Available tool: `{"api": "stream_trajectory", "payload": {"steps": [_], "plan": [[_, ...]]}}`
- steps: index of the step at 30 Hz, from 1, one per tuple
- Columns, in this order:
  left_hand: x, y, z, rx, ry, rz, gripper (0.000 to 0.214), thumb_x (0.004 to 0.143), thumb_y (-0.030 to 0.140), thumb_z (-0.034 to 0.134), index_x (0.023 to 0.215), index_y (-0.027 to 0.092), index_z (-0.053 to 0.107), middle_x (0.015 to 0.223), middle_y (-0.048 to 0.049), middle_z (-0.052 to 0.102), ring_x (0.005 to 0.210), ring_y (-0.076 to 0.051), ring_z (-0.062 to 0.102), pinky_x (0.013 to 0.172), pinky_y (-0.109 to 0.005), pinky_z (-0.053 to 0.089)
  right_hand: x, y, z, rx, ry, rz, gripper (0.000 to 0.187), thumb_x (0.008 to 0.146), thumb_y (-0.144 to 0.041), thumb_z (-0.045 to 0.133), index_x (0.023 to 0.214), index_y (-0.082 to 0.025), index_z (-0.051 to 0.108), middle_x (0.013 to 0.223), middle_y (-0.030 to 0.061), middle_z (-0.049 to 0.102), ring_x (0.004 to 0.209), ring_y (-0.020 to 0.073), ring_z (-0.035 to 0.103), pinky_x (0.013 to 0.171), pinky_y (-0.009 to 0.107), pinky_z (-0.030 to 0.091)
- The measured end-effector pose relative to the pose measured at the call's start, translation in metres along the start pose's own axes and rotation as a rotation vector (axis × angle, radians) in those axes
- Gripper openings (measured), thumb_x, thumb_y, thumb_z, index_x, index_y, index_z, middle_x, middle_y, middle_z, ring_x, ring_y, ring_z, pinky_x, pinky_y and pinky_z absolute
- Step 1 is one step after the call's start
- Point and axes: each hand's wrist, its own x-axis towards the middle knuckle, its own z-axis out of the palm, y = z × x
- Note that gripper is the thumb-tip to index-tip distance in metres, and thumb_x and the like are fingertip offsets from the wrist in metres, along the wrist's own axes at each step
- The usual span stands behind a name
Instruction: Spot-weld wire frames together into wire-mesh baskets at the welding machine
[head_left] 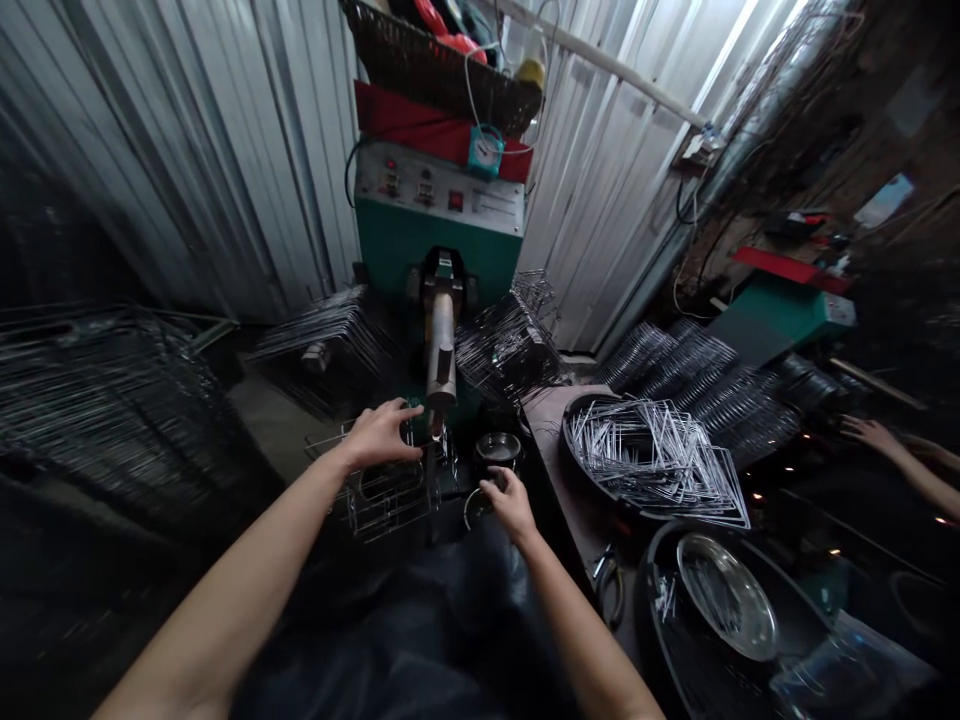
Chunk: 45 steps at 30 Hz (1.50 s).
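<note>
Evidently the wire frame (384, 497) is steadied under the electrode (441, 352) by the spread left hand (381, 436); the grip of the right hand (511, 505) cannot be told.

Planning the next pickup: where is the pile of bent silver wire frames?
Head view, right side: the pile fills a round black tray, just right of the right hand and green machine.

Green machine (420, 245), silvery wire rack (382, 490)
</note>
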Motion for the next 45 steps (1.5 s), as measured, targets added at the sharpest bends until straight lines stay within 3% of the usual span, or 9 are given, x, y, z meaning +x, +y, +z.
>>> {"api": "stream_trajectory", "payload": {"steps": [5,9,12,17,20,24,30,37,45], "plan": [[0.007,-0.004,0.001,0.0,-0.004,-0.007,0.078,0.059,0.05,0.063,0.13,0.022,0.045,0.143,-0.0146,0.033,0.131,-0.029,0.031,0.105,-0.044,0.027,-0.014,0.026,-0.017,0.067,0.016,0.096,0.029,0.076,-0.038,0.05,0.094,-0.017,0.058,0.069,0.0002,0.059,0.056,0.0128,0.053,0.054,0.025,0.044],[0.009,0.0,0.0,-0.007,-0.021,-0.005,0.077,0.06,0.049,0.062,0.13,0.021,0.046,0.144,-0.0138,0.032,0.13,-0.031,0.033,0.105,-0.044,0.028,-0.047,0.043,-0.029,-0.017,0.039,-0.017,0.03,0.078,-0.036,0.05,0.103,-0.02,0.057,0.08,0.0035,0.063,0.067,0.0162,0.058,0.067,0.031,0.047],[0.008,-0.001,-0.001,-0.029,-0.052,-0.008,0.078,0.061,0.051,0.062,0.132,0.022,0.045,0.145,-0.0129,0.031,0.13,-0.031,0.033,0.106,-0.042,0.028,-0.075,0.059,-0.039,-0.049,0.033,-0.025,0.019,0.075,-0.032,0.057,0.092,-0.025,0.062,0.079,0.0027,0.064,0.07,0.0178,0.058,0.071,0.033,0.046],[-0.008,-0.034,-0.002,-0.011,-0.138,0.018,0.103,0.058,0.067,0.059,0.143,0.024,0.019,0.15,-0.016,0.014,0.137,-0.034,0.01,0.105,-0.062,0.008,-0.086,0.065,-0.066,0.368,0.303,0.277,0.024,0.069,-0.031,0.064,0.091,-0.022,0.063,0.063,-0.0022,0.052,0.054,0.0115,0.049,0.044,0.021,0.038],[-0.023,-0.057,0.0,0.024,-0.196,-0.094,0.115,0.054,0.068,0.062,0.144,0.02,0.009,0.149,-0.0206,0.011,0.137,-0.037,0.005,0.101,-0.069,0.006,-0.079,0.06,-0.085,0.705,0.324,0.444,0.024,0.063,-0.024,0.066,0.086,-0.017,0.063,0.061,-0.004,0.047,0.049,0.0074,0.044,0.037,0.016,0.03],[-0.035,-0.064,0.007,-0.017,-0.124,-0.143,0.107,0.058,0.061,0.061,0.142,0.015,0.013,0.148,-0.0198,0.017,0.136,-0.038,0.013,0.101,-0.066,0.019,-0.076,0.057,-0.1,0.876,0.258,0.536,0.017,0.064,-0.019,0.066,0.08,-0.016,0.061,0.06,-0.0035,0.048,0.048,0.006,0.045,0.04,0.016,0.034],[-0.045,-0.061,0.013,-0.048,-0.002,-0.213,0.081,0.068,0.053,0.057,0.131,0.012,0.027,0.138,-0.0188,0.038,0.123,-0.037,0.039,0.096,-0.057,0.035,-0.089,0.056,-0.093,0.815,0.197,0.49,0.021,0.063,-0.022,0.068,0.083,-0.016,0.062,0.066,-0.0018,0.052,0.05,0.0069,0.047,0.04,0.016,0.032],[-0.044,-0.058,0.013,0.026,-0.041,-0.24,0.083,0.058,0.057,0.064,0.126,0.015,0.042,0.132,-0.0202,0.045,0.122,-0.037,0.04,0.096,-0.055,0.034,-0.095,0.059,-0.098,0.865,0.079,0.536,0.026,0.06,-0.024,0.073,0.083,-0.015,0.064,0.065,-0.0028,0.05,0.052,0.0066,0.047,0.042,0.017,0.032],[-0.051,-0.052,0.02,0.0,-0.052,-0.245,0.082,0.055,0.058,0.062,0.123,0.015,0.044,0.131,-0.0179,0.047,0.12,-0.032,0.044,0.098,-0.047,0.035,-0.105,0.07,-0.106,0.953,0.144,0.485,0.021,0.058,-0.027,0.071,0.077,-0.021,0.063,0.065,-0.0009,0.049,0.052,0.011,0.048,0.044,0.026,0.039]]}}
